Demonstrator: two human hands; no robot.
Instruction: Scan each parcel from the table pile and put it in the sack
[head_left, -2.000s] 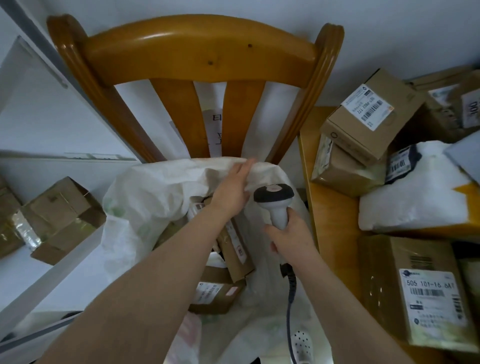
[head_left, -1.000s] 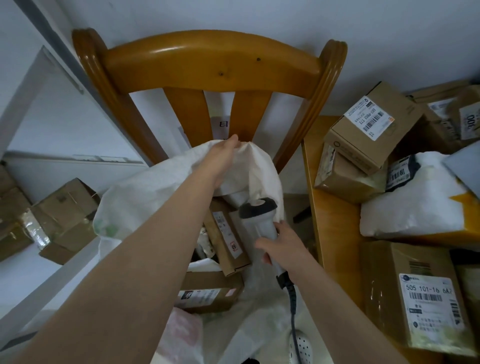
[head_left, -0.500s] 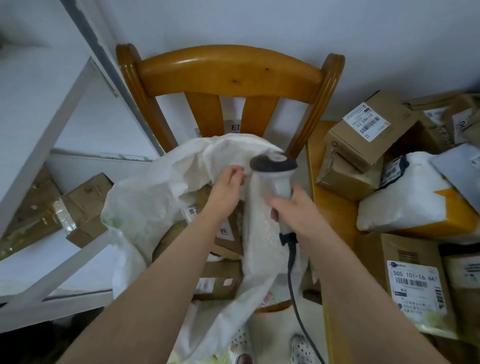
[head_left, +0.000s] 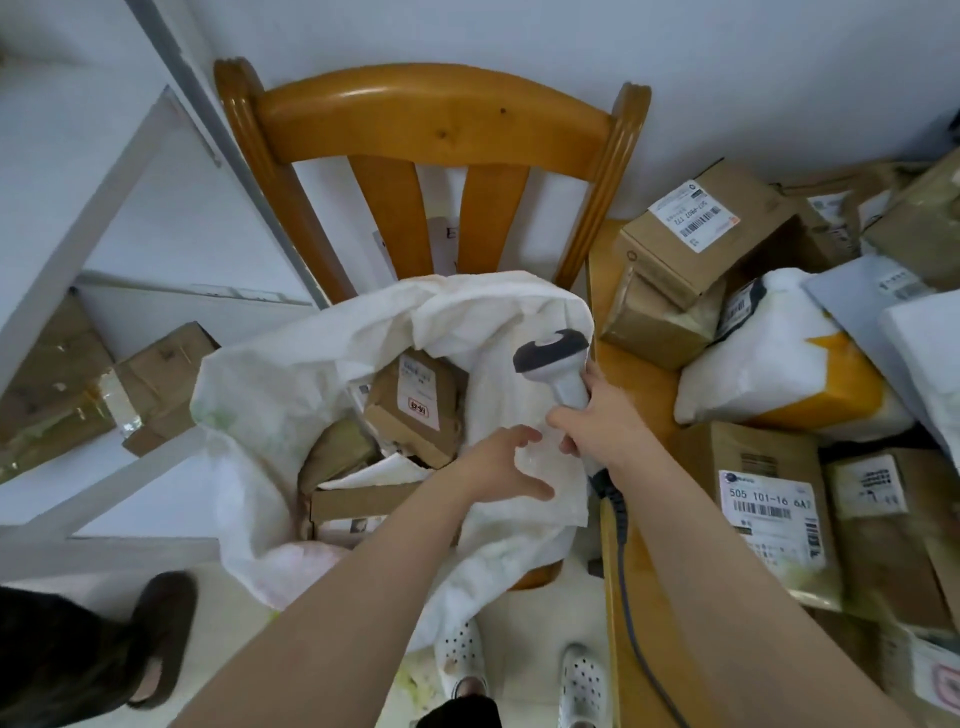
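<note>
My right hand (head_left: 597, 423) grips the scanner (head_left: 555, 356); my left hand (head_left: 496, 467) lies spread on the sack (head_left: 322, 374) rim. I should press that rim wide before fetching a parcel (head_left: 696, 234).

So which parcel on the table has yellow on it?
The soft white bag with the yellow patch; the parcels around it are brown cardboard boxes and plain pale mailers.

Single head-worn wide-angle view, looking forward and steeply down from above the chair (head_left: 436, 119), close enough that the sack (head_left: 291, 374) on its seat fills the centre. The bench (head_left: 639, 395) takes the right side and a white shelf frame (head_left: 104, 208) the left. The wearer's shoes (head_left: 582, 680) show at the near edge, and straight lines bow toward the frame borders.
</note>
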